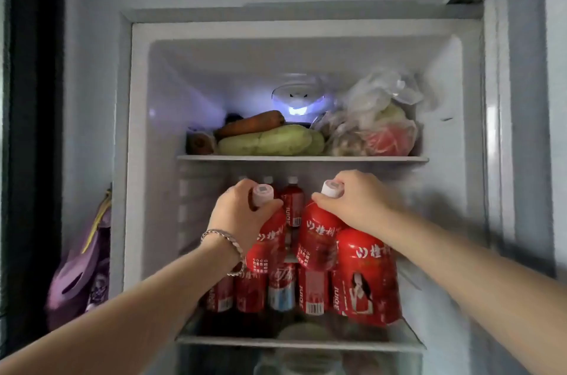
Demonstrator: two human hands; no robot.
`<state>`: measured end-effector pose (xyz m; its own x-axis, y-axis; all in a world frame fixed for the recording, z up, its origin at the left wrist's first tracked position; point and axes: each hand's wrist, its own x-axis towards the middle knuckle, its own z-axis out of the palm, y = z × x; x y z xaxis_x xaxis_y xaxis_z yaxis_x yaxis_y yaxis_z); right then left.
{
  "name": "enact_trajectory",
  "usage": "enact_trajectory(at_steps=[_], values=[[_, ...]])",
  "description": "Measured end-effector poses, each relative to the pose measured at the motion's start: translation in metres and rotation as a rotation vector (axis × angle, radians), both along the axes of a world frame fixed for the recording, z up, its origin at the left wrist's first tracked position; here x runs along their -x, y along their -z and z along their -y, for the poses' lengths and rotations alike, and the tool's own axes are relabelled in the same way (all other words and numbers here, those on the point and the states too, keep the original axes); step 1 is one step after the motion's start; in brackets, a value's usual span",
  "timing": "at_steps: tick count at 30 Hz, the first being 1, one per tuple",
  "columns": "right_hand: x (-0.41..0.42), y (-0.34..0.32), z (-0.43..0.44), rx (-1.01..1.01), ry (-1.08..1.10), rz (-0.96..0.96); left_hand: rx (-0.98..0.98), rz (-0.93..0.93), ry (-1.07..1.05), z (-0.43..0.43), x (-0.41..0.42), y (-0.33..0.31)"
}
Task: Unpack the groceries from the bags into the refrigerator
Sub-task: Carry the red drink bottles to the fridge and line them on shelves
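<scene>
Refrigerator (139, 160) stands open. Left hand (241, 219) grips the neck of a red bottle (270, 244), and right hand (356, 203) grips the neck of a second red bottle (317, 239). Both are held tilted above the bottle row (310, 291) on the middle shelf (300, 343). Carrot (251, 124), squash (273, 141) and bagged produce (377, 129) lie on the upper shelf (300, 158).

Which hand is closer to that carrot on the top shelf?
Left. The left hand, gripping a red bottle, sits almost straight below the carrot. The right hand, gripping a second red bottle, is below it and farther right.
</scene>
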<state>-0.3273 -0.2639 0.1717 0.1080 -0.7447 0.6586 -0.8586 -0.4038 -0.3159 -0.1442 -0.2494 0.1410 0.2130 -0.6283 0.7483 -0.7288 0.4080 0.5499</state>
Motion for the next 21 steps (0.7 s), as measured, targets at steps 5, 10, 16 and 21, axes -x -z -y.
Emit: enact_trajectory(at_steps=[5,10,16,21], values=[[-0.016,-0.012,0.071,-0.135,0.025,0.059,-0.037,-0.027,0.030,0.079,-0.007,-0.011],[-0.028,-0.011,0.125,-0.181,0.053,0.042,-0.085,-0.012,0.043,0.132,-0.008,-0.009],[-0.034,-0.014,0.149,-0.169,-0.054,0.067,-0.192,0.283,-0.175,0.155,0.007,-0.001],[-0.008,-0.007,0.114,-0.001,-0.013,0.252,0.054,0.472,-0.093,0.150,0.027,0.016]])
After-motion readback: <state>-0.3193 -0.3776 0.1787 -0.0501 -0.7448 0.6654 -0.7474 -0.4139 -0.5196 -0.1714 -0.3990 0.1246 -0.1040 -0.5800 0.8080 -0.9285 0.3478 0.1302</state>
